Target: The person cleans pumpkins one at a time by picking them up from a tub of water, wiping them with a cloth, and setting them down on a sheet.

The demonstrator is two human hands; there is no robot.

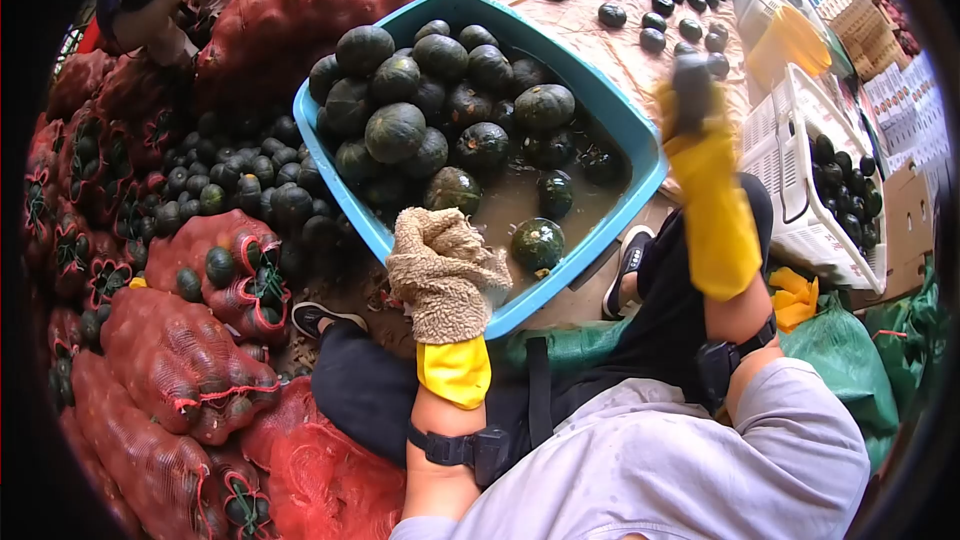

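My left hand (440,275) wears a yellow glove, with a tan terry cloth (445,250) covering it like a mitt. Its fingers are hidden under the cloth, which is over the near rim of a blue tub (352,202). My right hand (700,155), in a long yellow glove, is raised past the tub's right rim and smeared by motion. In its grip is a dark green kabocha squash (692,95), also blurred. Inside the tub, kabocha squashes (395,132) are heaped at the left and several sit in murky brown water (500,205).
Red mesh sacks (165,350) and loose squashes (290,205) crowd the left. Beyond the tub, squashes (612,14) lie on a pale sheet (560,25). White crates (790,130) and a green sack (845,360) stand at right. Another person (150,0) bends at the upper left.
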